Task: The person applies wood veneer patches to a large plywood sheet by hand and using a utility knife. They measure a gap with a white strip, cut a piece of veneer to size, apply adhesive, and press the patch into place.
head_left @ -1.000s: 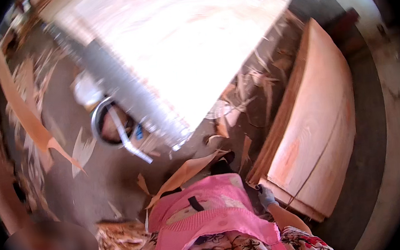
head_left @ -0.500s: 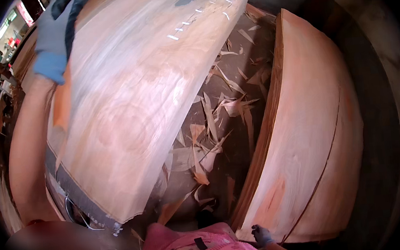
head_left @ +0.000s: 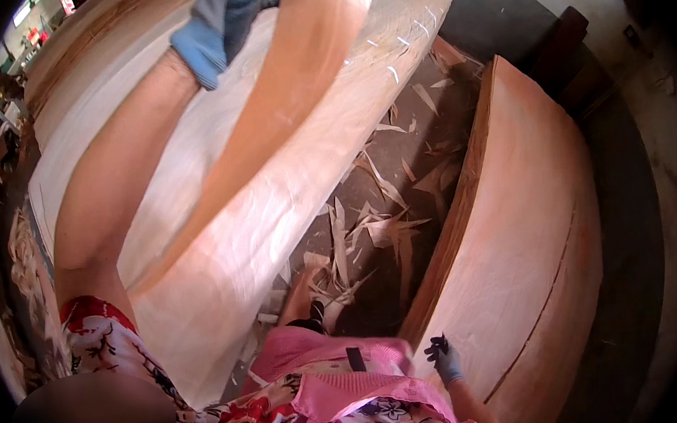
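Note:
My left hand (head_left: 230, 28), in a grey-blue glove with dark fingers, is closed on the edge of a long strip of wood veneer (head_left: 277, 108). Curving and orange-brown, the strip runs from the top of the view down to the lower left, above a stack of pale veneer sheets (head_left: 212, 335). Part of the fingers is hidden at the strip's edge. My right hand (head_left: 443, 357), gloved too, is low at the near left side of a second veneer stack (head_left: 518, 236). Its dark fingers look slightly apart, with nothing visible in them.
Torn veneer scraps (head_left: 388, 227) litter the dark floor between the stacks. White tape pieces (head_left: 404, 41) mark the far end of the left stack. A long crack runs down the right stack's top sheet. A dark curved surface (head_left: 641, 265) lies beyond it on the right.
My left hand has swung right across the left stack, bringing the veneer strip from the stack's left side over its middle. My right hand has shifted slightly up in the view.

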`<state>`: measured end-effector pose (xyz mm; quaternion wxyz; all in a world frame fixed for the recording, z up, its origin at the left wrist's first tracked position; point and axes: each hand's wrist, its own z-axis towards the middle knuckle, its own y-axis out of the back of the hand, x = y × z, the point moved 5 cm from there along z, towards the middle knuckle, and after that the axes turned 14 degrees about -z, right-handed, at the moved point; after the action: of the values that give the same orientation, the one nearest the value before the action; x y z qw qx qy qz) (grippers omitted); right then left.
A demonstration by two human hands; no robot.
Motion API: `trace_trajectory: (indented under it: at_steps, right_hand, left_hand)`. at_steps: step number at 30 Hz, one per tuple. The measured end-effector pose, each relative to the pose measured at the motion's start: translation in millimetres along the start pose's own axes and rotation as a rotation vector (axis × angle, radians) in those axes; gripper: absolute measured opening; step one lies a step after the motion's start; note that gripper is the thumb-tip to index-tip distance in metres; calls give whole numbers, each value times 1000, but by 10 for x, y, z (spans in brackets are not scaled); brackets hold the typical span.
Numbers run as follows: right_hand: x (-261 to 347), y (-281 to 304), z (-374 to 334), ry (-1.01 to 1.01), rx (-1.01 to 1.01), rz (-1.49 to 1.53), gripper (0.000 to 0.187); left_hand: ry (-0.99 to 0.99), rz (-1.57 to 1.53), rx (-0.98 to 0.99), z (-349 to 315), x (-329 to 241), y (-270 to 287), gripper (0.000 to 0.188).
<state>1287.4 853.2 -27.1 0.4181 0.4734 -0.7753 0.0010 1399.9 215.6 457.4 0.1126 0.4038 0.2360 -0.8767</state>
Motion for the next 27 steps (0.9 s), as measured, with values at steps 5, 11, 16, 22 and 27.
trace_trajectory:
  at_steps: [5, 11, 16, 22, 27]
  right_hand:
    - [1615, -50, 946, 363, 98, 23, 44]
    - [3960, -210, 1598, 647, 415, 266, 85]
    - [5017, -746, 2565, 764, 611, 466, 105]
    - [5837, -966, 3834, 603, 706, 466, 55]
    - [6355, -462, 4310, 639, 618, 157, 28]
  left_hand:
    - [-272, 705, 241, 885, 601, -459, 25]
    - [-632, 1157, 303, 2027, 1965, -1136, 20]
    - [-730, 1465, 234, 2818, 2529, -848, 17]
    - [-715, 1327, -66, 3723, 2844, 386, 25]
    - [-39, 508, -748, 3382, 2494, 1430, 20]
